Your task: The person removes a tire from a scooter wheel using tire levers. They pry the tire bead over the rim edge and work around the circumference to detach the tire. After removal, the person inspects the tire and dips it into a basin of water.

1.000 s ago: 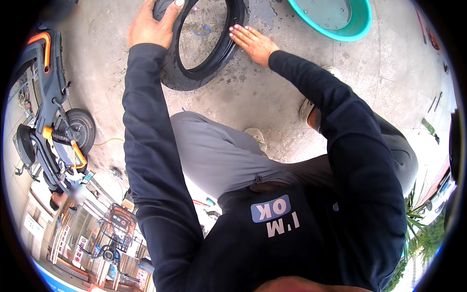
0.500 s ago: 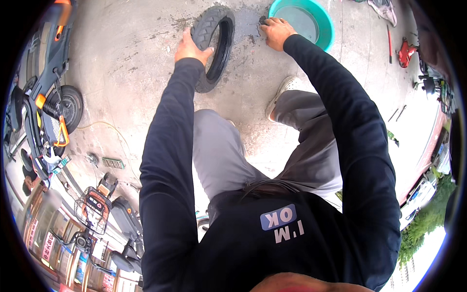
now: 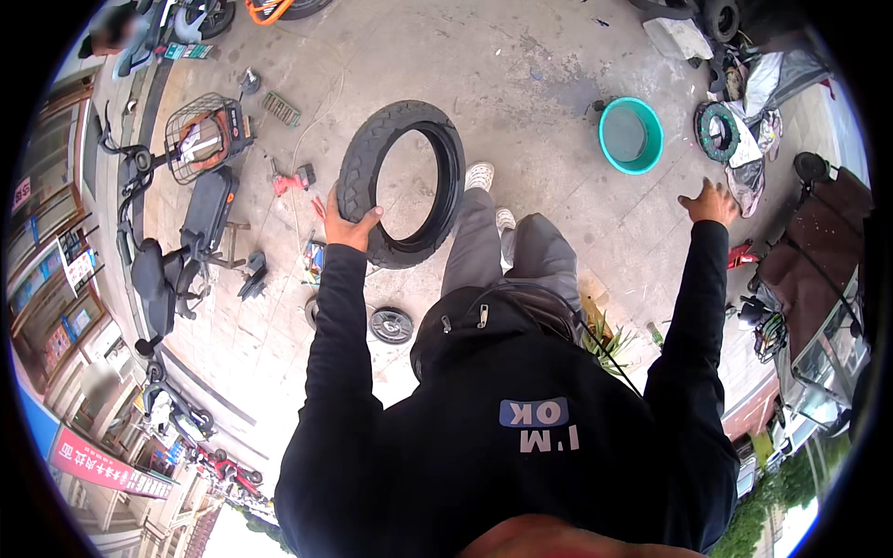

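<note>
A black tire (image 3: 352, 177) with a treaded outer face hangs in front of me, its round opening showing the ground behind. My left hand (image 3: 348, 223) grips its lower left edge, thumb inside the rim and fingers around the tread. My right hand (image 3: 709, 205) is held out to the right with fingers apart and nothing in it. Beyond that hand, a green basin (image 3: 606, 139) with water in it stands on the ground. A small dark lump (image 3: 598, 106) lies by the basin's far left rim.
At left stand an electric scooter with a wire basket (image 3: 191, 135), a red power tool (image 3: 294, 180) and a low wooden stool (image 3: 233, 244). A wheel disc (image 3: 392, 325) lies near my legs. Tires and bags (image 3: 718, 130) are piled at far right, near a brown-covered vehicle (image 3: 819, 251).
I have straightened up and turned, and the tire has come up off the ground in my left hand. My right hand has left the basin's rim and swung out to the right.
</note>
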The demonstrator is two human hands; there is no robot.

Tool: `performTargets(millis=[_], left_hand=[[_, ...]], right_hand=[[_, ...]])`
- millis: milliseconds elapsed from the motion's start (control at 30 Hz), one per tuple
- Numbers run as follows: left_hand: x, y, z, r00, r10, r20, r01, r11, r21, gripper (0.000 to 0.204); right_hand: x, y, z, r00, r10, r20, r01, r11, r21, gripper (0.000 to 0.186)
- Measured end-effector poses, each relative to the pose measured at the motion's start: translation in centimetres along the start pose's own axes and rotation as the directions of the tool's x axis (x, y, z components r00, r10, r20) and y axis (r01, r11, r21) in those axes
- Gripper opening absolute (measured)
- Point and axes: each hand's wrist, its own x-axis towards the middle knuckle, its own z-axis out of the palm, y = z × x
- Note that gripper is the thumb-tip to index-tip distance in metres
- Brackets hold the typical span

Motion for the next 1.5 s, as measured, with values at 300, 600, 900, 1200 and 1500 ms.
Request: performTargets(millis=[300,600,900,1200,1500], left_hand=[[-18.7,0.2,-9.5,0.929,-0.339,0.145,0.221,0.196,-0.955,0.057],[-21.6,4.5,4.2,0.937,-0.341,-0.07,0.108,0.476,-0.873,0.1],[-42.3,-0.1,-20.0,0.765,-0.154,-0.626,-0.38,0.676,-0.631,0.056],[-67.9,-9.6,-38.3,0.595,-0.252,-0.764,-0.433,0.7,-0.568,0.057],[-84.7,-16.5,-46.2,0.361,-0.411,-0.837,-0.345,0.775,-0.529,0.052]], right_hand=[[-23.9,-37.6,-6.7,0.56,-0.828,-0.028,0.418,0.254,0.872,0.087],[-37.9,-36.5,-24.0,0.248,-0.897,-0.366,0.962,0.185,0.2,0.076],[-52.1,-41.8,-18.5,0.124,-0.863,-0.49,0.789,-0.214,0.576,0.082],[-76.0,-52.6,-11.0,0.043,-0.946,-0.322,0.29,-0.297,0.91,0.062],[-96.3,-61.8,-2.9,-0.308,-0.94,-0.147,0.043,-0.168,0.985,0.065]])
